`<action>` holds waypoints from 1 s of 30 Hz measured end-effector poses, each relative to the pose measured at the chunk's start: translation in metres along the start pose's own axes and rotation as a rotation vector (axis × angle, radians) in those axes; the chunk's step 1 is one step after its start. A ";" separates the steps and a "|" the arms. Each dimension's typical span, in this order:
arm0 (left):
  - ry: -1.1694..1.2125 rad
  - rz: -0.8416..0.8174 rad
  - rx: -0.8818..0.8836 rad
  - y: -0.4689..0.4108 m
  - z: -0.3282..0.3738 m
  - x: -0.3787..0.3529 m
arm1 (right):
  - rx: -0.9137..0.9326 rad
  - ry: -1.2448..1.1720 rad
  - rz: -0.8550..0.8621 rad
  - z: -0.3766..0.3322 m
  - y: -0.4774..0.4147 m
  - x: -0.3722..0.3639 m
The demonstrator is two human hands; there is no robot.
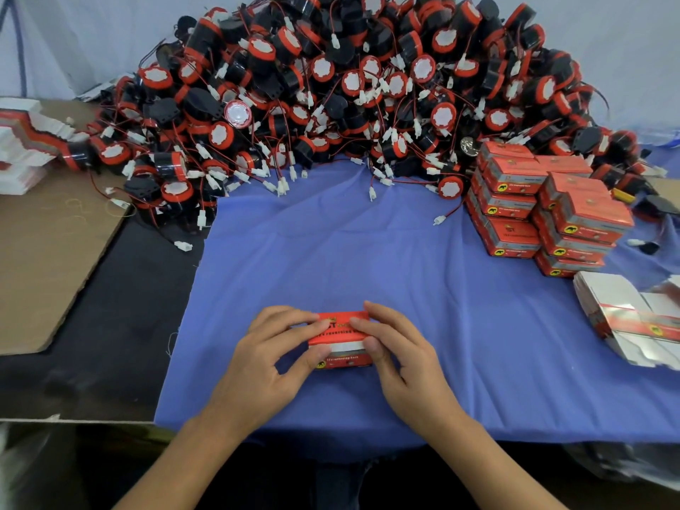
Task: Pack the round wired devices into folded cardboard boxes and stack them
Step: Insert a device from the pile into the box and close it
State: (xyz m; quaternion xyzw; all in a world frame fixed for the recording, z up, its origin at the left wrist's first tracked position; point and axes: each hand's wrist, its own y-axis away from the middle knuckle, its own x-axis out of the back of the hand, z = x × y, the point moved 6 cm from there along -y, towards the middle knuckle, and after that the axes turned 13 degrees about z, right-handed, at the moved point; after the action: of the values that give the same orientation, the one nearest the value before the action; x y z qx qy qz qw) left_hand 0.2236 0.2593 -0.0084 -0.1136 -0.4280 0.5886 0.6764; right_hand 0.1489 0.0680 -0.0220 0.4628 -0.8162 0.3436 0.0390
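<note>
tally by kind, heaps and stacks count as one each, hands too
hands: 2, left hand and right hand
small red printed cardboard box held in both: 1
heap of round black-and-red wired devices: 1
stack of closed red boxes: 1
piles of flat unfolded white-and-red cartons: 2, left edge, right edge
brown cardboard sheet: 1
total: 8

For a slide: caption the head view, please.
Left hand and right hand grip a red box on blue cloth, device heap behind, stacked boxes right.

Position: worn on the person's head, at the counter's (368,252) near edge.
Facing: forward and down.
Nearness: close.
</note>
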 end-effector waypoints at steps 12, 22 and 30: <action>0.022 0.052 -0.080 0.003 0.006 0.004 | 0.071 -0.046 0.059 -0.009 0.001 0.004; -0.003 -0.002 -0.091 0.009 0.003 -0.002 | 0.184 0.075 0.071 -0.010 0.008 0.004; -0.111 0.005 -0.133 0.013 0.005 -0.005 | 0.173 0.044 0.056 -0.014 0.005 0.004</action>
State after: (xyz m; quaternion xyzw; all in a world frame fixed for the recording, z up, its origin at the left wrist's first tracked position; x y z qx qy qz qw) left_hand 0.2115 0.2564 -0.0158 -0.1266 -0.5030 0.5658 0.6410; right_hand 0.1395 0.0754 -0.0122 0.4340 -0.7949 0.4238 0.0070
